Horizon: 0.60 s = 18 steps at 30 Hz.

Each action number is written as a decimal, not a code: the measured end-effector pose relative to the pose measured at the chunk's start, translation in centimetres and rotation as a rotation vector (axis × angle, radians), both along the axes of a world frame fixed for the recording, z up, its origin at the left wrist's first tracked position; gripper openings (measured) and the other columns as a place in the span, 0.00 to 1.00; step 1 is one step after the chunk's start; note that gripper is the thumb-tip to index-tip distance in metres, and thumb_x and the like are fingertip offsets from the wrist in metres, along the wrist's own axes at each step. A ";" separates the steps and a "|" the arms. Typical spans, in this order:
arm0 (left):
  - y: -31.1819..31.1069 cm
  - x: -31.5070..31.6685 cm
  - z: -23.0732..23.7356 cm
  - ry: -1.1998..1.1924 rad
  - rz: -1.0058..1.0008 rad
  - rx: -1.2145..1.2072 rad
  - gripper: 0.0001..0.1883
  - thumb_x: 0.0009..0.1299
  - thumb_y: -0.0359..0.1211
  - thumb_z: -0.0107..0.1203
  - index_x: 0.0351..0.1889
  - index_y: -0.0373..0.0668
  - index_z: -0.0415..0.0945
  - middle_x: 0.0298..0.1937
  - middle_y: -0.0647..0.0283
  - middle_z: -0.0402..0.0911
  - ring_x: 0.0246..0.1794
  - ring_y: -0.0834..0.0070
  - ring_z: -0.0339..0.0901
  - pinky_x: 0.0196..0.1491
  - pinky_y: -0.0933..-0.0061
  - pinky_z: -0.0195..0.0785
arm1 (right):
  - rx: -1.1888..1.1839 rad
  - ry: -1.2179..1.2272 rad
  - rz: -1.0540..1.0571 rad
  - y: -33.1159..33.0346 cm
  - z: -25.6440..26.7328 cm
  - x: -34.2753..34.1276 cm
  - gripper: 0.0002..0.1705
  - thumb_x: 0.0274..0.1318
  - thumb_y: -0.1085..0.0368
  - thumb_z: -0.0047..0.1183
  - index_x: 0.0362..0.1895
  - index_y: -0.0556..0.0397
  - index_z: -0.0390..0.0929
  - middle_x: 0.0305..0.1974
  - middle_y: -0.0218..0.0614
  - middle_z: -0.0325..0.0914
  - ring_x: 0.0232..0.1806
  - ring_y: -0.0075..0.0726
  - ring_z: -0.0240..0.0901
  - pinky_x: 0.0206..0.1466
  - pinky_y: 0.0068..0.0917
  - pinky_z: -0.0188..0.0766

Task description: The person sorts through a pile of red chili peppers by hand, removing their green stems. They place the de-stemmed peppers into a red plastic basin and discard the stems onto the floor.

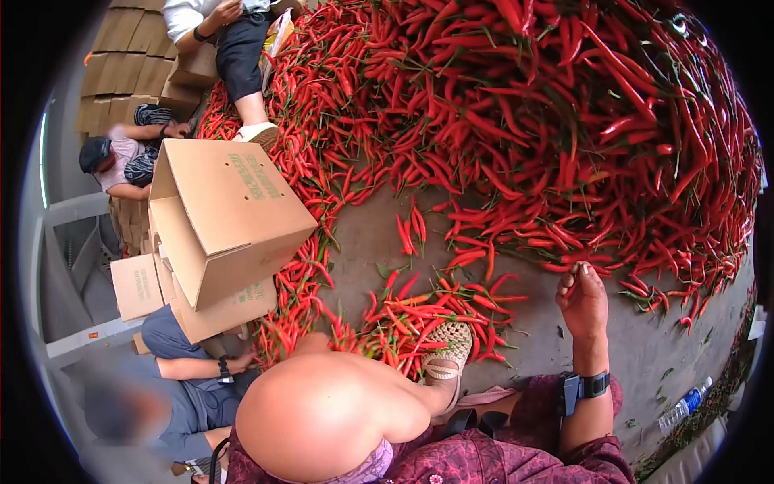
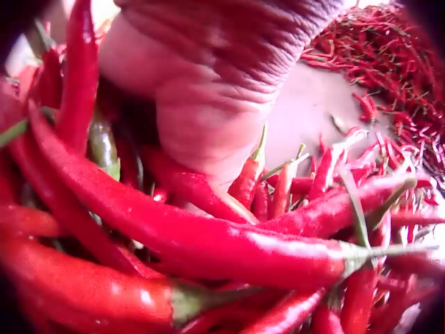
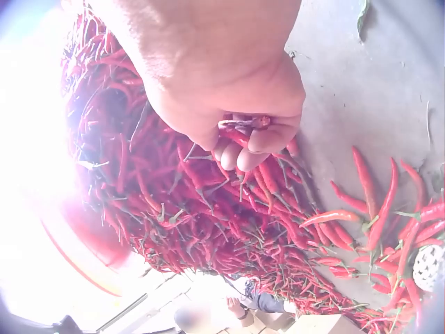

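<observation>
Red chili peppers with green stems lie in a small pile [image 1: 415,315] before the person. My left hand [image 2: 201,90] reaches down into peppers in the left wrist view; its fingers are hidden among them. One long red chili [image 2: 195,240] crosses in front of it. In the head view a bare knee [image 1: 322,411] covers most of that arm. My right hand [image 1: 584,298] is raised beside the large chili heap [image 1: 516,105], palm up. Its fingers curl around a small, dark red, shrivelled-looking chili [image 3: 240,129] in the right wrist view.
Cardboard boxes [image 1: 234,198] stand at the left, beside another person in grey [image 1: 173,395]. Two more people sit farther back near stacked cartons [image 1: 121,48]. A woven shoe [image 1: 448,347] stands amid the small pile. A plastic bottle [image 1: 685,403] lies at the right.
</observation>
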<state>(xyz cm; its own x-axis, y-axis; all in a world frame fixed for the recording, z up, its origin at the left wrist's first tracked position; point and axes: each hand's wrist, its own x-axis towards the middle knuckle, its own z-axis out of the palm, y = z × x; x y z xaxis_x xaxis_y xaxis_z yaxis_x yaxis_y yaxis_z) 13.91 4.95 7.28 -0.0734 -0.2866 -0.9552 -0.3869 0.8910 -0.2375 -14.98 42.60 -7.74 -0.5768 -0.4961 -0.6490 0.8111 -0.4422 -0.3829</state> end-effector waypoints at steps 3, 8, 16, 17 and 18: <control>4.5 -9.4 6.6 -0.198 0.194 0.092 0.29 0.61 0.55 0.46 0.50 0.42 0.74 0.47 0.54 0.79 0.48 0.63 0.76 0.54 0.65 0.67 | -0.005 0.012 -0.012 -0.1 0.2 -0.2 0.07 0.64 0.58 0.47 0.37 0.46 0.71 0.26 0.27 0.70 0.25 0.27 0.68 0.22 0.21 0.58; 9.9 -19.9 11.2 -0.272 0.387 0.151 0.29 0.64 0.55 0.44 0.51 0.41 0.73 0.46 0.53 0.79 0.48 0.64 0.76 0.54 0.66 0.66 | 0.027 -0.015 0.040 -1.4 0.1 0.1 0.08 0.64 0.58 0.48 0.37 0.48 0.71 0.24 0.30 0.72 0.25 0.28 0.69 0.22 0.20 0.58; -2.5 -2.3 -7.8 0.412 0.013 -0.169 0.23 0.49 0.41 0.67 0.40 0.41 0.78 0.37 0.53 0.80 0.45 0.54 0.76 0.50 0.58 0.68 | 0.601 0.464 1.061 -3.1 2.0 3.4 0.12 0.59 0.61 0.48 0.30 0.57 0.75 0.21 0.40 0.76 0.23 0.39 0.74 0.27 0.34 0.69; -0.1 -5.9 -6.8 0.641 0.083 -0.021 0.25 0.49 0.40 0.68 0.44 0.41 0.76 0.42 0.53 0.78 0.48 0.54 0.73 0.52 0.58 0.67 | 0.663 0.638 1.150 -2.9 1.5 4.6 0.12 0.57 0.61 0.49 0.31 0.58 0.75 0.23 0.47 0.76 0.27 0.49 0.75 0.31 0.40 0.69; 2.4 -9.5 -5.7 0.830 0.120 0.142 0.28 0.49 0.39 0.68 0.48 0.41 0.73 0.46 0.53 0.77 0.52 0.54 0.71 0.53 0.57 0.65 | 0.724 0.820 1.232 -2.7 1.0 5.8 0.12 0.56 0.61 0.49 0.32 0.58 0.75 0.25 0.53 0.76 0.30 0.58 0.75 0.34 0.46 0.69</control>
